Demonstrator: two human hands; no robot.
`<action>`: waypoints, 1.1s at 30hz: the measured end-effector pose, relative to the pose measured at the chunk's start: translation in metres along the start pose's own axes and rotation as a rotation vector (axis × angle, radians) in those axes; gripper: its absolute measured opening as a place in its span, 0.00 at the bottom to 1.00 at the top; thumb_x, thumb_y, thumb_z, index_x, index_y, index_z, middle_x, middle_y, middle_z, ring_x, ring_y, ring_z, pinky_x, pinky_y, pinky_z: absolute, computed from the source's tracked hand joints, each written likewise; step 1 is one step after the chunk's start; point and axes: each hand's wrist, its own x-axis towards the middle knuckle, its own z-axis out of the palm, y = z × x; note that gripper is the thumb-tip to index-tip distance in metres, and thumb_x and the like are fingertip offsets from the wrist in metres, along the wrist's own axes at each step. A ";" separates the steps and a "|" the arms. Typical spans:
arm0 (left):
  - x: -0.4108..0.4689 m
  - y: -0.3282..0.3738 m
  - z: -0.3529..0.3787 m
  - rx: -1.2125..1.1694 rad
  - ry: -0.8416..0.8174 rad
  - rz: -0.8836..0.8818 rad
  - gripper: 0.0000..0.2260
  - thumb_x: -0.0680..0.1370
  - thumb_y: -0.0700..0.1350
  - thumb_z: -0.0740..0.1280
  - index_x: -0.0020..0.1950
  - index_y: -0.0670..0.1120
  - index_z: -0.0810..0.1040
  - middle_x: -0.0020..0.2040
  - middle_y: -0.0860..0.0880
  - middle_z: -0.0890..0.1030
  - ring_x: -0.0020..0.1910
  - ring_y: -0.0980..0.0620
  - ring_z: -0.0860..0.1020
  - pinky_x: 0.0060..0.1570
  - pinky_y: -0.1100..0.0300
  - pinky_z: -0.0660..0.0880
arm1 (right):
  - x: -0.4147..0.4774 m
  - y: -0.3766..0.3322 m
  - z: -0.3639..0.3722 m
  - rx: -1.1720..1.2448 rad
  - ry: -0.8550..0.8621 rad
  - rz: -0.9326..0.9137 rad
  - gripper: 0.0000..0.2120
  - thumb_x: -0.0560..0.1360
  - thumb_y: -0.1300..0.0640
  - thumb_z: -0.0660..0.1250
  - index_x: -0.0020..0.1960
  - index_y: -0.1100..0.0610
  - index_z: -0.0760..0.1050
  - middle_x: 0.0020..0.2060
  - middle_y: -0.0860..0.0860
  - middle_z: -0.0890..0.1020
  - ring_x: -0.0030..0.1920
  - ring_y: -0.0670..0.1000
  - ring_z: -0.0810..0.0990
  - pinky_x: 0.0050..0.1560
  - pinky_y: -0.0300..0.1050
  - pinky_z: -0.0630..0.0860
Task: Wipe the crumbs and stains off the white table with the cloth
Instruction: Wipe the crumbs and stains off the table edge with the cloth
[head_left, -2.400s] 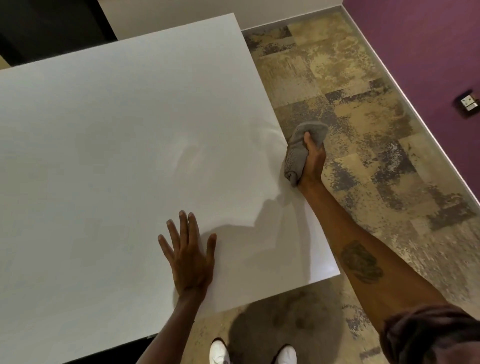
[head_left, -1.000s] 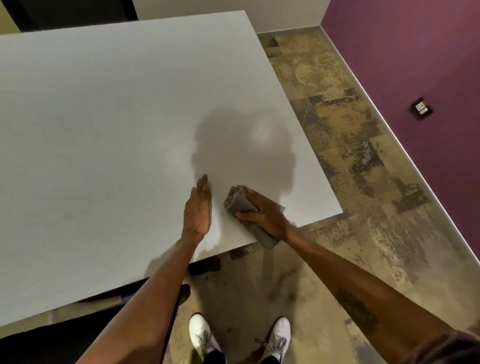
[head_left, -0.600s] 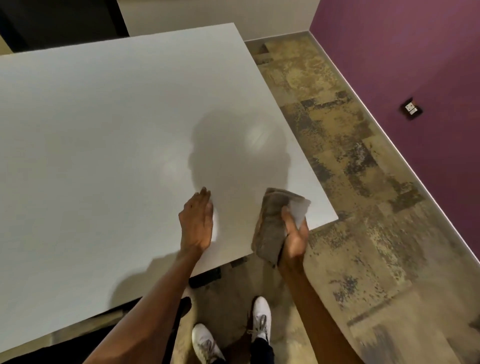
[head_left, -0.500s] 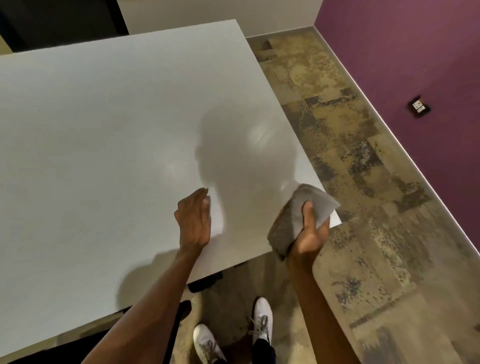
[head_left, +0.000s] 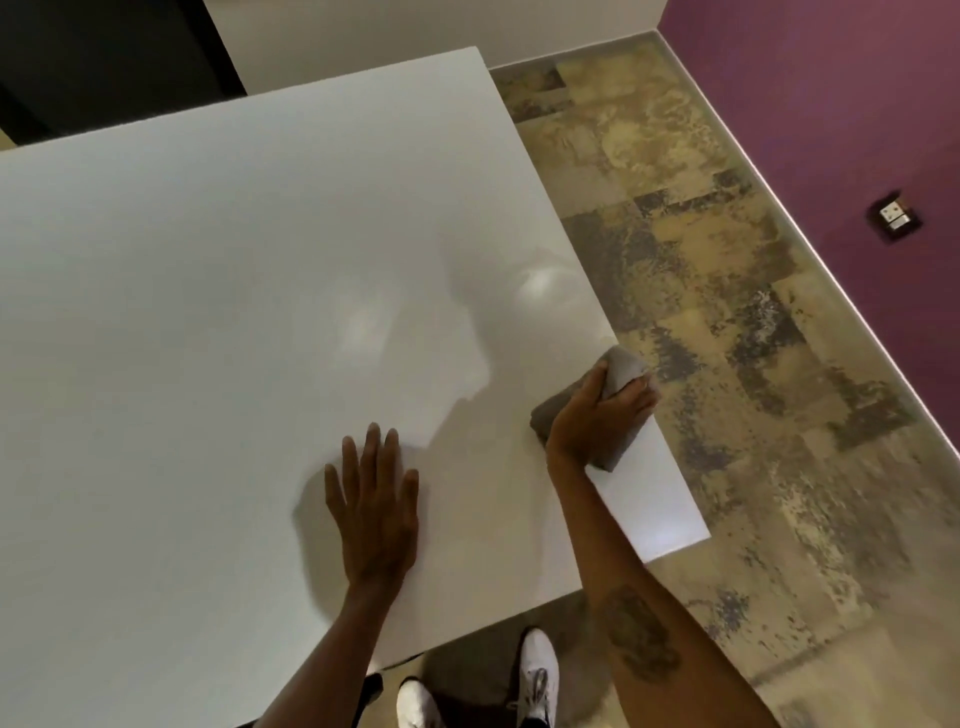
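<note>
Two hands on white table (head_left: 208, 312), right hand (head_left: 592, 421) fingers (head_left: 631, 397) gripping cloth (head_left: 618, 371), left hand (head_left: 376, 512) fingers spread flat

I log: left hand (head_left: 374, 514) flat on table (head_left: 208, 312); to its right, right hand (head_left: 597, 421) atop cloth (head_left: 621, 366) at table's right edge.

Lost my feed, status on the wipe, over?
Right hand pressing grey cloth at white table right edge. Left hand flat, empty. Nothing in the way.
</note>
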 end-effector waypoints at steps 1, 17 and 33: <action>0.001 0.000 -0.001 -0.002 -0.007 -0.009 0.30 0.85 0.59 0.42 0.83 0.47 0.59 0.84 0.47 0.55 0.84 0.43 0.49 0.80 0.37 0.50 | 0.010 -0.006 0.008 0.018 -0.023 -0.005 0.27 0.81 0.49 0.63 0.73 0.65 0.66 0.72 0.65 0.69 0.73 0.64 0.66 0.75 0.59 0.61; 0.004 0.000 -0.001 -0.051 0.019 -0.006 0.31 0.85 0.61 0.43 0.82 0.46 0.60 0.84 0.47 0.56 0.84 0.42 0.51 0.81 0.40 0.45 | 0.112 -0.063 0.092 0.035 -0.880 -0.370 0.23 0.76 0.46 0.68 0.68 0.54 0.74 0.56 0.54 0.83 0.54 0.51 0.82 0.56 0.47 0.79; 0.002 -0.001 -0.002 -0.317 0.116 -0.029 0.26 0.86 0.53 0.48 0.80 0.44 0.66 0.80 0.46 0.66 0.83 0.45 0.57 0.82 0.44 0.46 | -0.023 0.023 -0.047 -0.167 -1.546 -0.457 0.36 0.76 0.53 0.72 0.78 0.55 0.60 0.75 0.53 0.69 0.74 0.50 0.68 0.76 0.50 0.65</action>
